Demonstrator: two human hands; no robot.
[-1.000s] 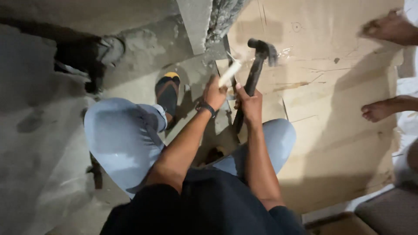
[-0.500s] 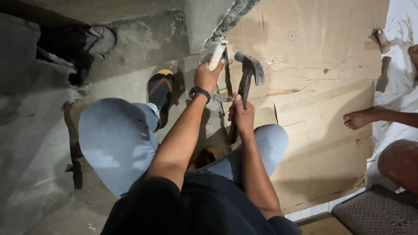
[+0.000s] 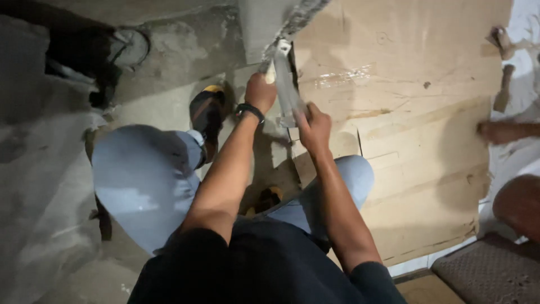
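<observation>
My left hand (image 3: pixel 260 93), with a dark band on its wrist, is closed around a pale-handled chisel (image 3: pixel 271 71). The chisel's tip is at the chipped edge of a concrete column (image 3: pixel 264 22). To the right and slightly nearer me, my right hand (image 3: pixel 314 126) grips a hammer (image 3: pixel 286 79). The hammer is a blurred grey streak that runs up to the chisel's end. I am squatting, and both knees in light trousers show below my arms.
Flat cardboard sheets (image 3: pixel 405 112) cover the floor on the right. My foot in a dark sandal (image 3: pixel 207 110) stands on bare concrete. Another person's foot (image 3: pixel 500 132) and knee (image 3: pixel 517 202) are at the right edge, above a brown mat (image 3: pixel 489 270).
The hammer head has swung in from the right onto the chisel. My left hand and the chisel have stayed at the column's edge. The view has shifted slightly.
</observation>
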